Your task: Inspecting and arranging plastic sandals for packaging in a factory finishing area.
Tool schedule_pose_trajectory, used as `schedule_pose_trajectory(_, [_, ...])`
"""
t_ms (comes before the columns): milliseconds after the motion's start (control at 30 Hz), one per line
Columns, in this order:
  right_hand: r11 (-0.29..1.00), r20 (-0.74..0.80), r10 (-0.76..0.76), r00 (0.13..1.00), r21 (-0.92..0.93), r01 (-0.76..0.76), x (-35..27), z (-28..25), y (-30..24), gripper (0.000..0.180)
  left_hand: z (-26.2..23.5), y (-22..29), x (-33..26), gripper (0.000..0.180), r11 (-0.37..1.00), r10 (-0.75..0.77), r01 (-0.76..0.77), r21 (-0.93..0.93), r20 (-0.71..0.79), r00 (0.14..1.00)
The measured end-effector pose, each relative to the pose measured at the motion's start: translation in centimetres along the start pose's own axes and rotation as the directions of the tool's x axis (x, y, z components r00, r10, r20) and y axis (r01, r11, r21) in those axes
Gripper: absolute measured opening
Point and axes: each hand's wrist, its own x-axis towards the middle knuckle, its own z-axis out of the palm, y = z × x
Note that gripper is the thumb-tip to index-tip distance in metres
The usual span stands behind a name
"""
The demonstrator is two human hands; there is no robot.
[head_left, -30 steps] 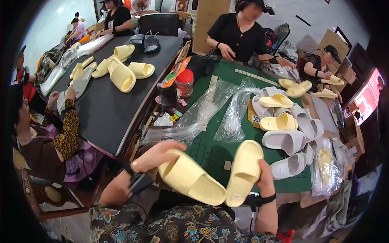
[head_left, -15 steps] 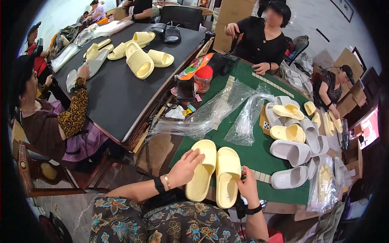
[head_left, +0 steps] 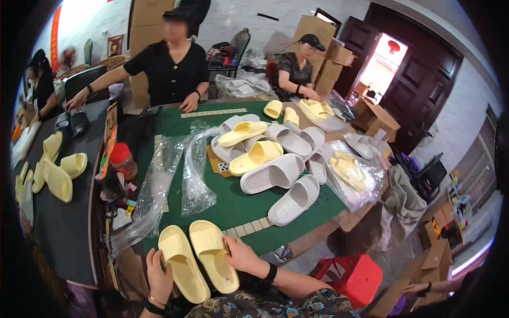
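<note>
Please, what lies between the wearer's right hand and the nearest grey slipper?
In the head view, a row of pale tiles lies on the green tabletop between the right hand and the grey slipper.

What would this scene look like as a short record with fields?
Left hand: at the outer edge of the left yellow slipper
Right hand: gripping the outer edge of the right yellow slipper
Green tabletop: bears grey slippers and more yellow ones
Left of those: clear plastic bags
Beyond: person in black
Lower right: red stool
</note>
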Motion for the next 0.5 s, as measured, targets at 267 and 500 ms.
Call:
schedule_pose_trajectory(267, [0.991,-0.045,-0.096,0.994,0.085,0.100,0.1,1.2,1.5,0.054,-1.3,-0.9,2.1,0.039,0.964,-0.011,0.045,-0.260,0.128,0.992])
schedule_pose_trajectory(500, [0.993,-0.098,-0.073,0.993,0.081,0.081,-0.1,1.6,1.5,0.052,-3.2,-5.6,6.2,0.035,0.950,0.095,-0.039,0.308,-0.170,0.981])
